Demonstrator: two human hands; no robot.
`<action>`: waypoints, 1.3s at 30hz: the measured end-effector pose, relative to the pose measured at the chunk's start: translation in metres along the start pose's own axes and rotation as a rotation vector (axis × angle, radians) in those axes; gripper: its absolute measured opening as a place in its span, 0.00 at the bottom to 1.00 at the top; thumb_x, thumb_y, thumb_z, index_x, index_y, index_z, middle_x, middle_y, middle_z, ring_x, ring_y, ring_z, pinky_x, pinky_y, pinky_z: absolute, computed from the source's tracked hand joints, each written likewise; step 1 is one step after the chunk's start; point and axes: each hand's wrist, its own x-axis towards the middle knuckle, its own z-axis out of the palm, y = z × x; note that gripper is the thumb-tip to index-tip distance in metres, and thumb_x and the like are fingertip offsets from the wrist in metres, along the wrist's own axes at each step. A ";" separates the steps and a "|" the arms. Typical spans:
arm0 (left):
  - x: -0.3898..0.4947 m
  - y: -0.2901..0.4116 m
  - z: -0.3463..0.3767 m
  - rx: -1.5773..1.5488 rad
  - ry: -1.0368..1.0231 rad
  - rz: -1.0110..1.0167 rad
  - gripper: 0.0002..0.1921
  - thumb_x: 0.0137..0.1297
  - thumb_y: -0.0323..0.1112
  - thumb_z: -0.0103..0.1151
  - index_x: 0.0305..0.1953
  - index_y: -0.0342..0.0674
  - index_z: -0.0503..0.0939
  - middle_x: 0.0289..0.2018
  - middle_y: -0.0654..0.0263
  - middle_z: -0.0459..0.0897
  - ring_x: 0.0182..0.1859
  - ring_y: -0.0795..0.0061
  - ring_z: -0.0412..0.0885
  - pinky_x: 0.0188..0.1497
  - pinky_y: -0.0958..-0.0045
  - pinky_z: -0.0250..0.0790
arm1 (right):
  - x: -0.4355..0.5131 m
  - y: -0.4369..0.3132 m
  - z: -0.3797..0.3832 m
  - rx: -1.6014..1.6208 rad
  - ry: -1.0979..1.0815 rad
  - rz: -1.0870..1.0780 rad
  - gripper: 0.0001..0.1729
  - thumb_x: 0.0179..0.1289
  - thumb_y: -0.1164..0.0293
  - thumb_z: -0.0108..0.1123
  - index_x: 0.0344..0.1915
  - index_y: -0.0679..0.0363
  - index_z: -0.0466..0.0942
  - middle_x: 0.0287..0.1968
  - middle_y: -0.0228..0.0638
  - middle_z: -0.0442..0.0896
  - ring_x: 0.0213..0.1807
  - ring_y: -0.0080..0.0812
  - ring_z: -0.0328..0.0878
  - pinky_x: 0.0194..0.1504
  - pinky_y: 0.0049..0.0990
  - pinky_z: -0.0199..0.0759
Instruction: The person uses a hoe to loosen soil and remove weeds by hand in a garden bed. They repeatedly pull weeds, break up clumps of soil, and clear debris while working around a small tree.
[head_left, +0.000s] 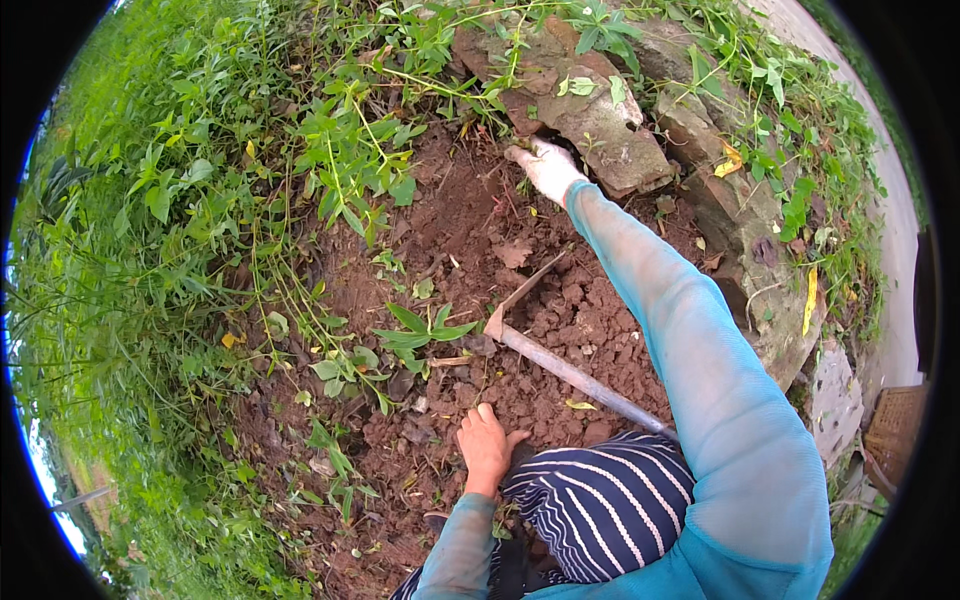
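My left hand (484, 444) rests palm down on the loose reddish soil (592, 315), its thumb spread from the fingers. My right hand (551, 169) reaches far forward to the lower edge of a flat stone slab (600, 127). Its fingertips are partly hidden beside a dark gap under the slab, so a grip cannot be made out. Between my hands lies a hoe (555, 364), its metal blade (529, 289) seen almost edge-on. The hoe's handle runs back toward my knee and under my right arm. A small leafy plant (426, 330) stands left of the hoe head.
Dense green weeds (187, 202) cover the slope on the left. More large rocks (757, 240) line the right side, with a paved strip (889, 225) beyond them. A woven basket (894, 427) stands at the far right. My knee in striped cloth (600, 502) is close below.
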 end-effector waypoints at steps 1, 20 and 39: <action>0.000 0.000 0.000 -0.009 -0.003 0.003 0.37 0.41 0.56 0.71 0.43 0.34 0.65 0.39 0.53 0.73 0.43 0.52 0.73 0.42 0.57 0.66 | 0.000 -0.003 0.001 -0.029 -0.126 -0.038 0.31 0.62 0.49 0.57 0.54 0.63 0.73 0.57 0.49 0.75 0.58 0.41 0.73 0.60 0.31 0.64; 0.000 0.001 0.002 -0.038 0.015 -0.024 0.37 0.41 0.56 0.71 0.45 0.35 0.67 0.39 0.54 0.73 0.44 0.53 0.73 0.44 0.58 0.66 | -0.059 -0.032 0.050 -0.045 -0.255 0.009 0.39 0.68 0.42 0.38 0.50 0.70 0.75 0.52 0.56 0.76 0.55 0.43 0.74 0.59 0.32 0.61; -0.003 0.001 -0.002 -0.079 0.034 -0.047 0.35 0.42 0.54 0.71 0.45 0.37 0.68 0.40 0.57 0.73 0.45 0.55 0.72 0.46 0.59 0.65 | -0.028 -0.025 0.023 -1.246 -0.316 -0.482 0.23 0.62 0.75 0.48 0.57 0.48 0.72 0.45 0.44 0.80 0.56 0.45 0.72 0.54 0.42 0.65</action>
